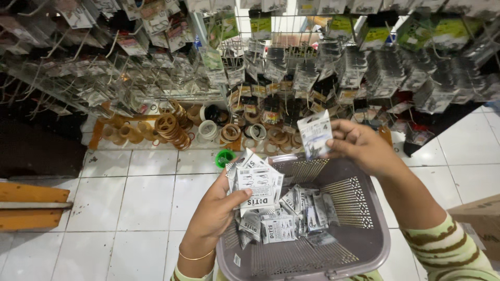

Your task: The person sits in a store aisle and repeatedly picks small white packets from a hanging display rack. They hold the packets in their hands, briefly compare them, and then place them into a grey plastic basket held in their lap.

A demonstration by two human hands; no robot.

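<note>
My left hand [214, 213] grips a fanned stack of small white packets [256, 183] over the near left side of a mauve plastic basket [364, 244]. My right hand [362, 147] is raised above the basket's far rim and pinches a single small white packet [314, 134] upright between thumb and fingers. Several more of the same packets [291, 216] lie loose in a heap on the basket's slotted bottom. A thin gold bangle circles my left wrist, and a striped sleeve covers my right forearm.
A wire display rack [291, 73] hung with many small packets fills the back. Spools of line [172, 130] sit on a low wooden shelf below it, with a green spool [225, 157] on the white tiled floor. A cardboard box [482, 218] stands at right, a wooden plank [31, 205] at left.
</note>
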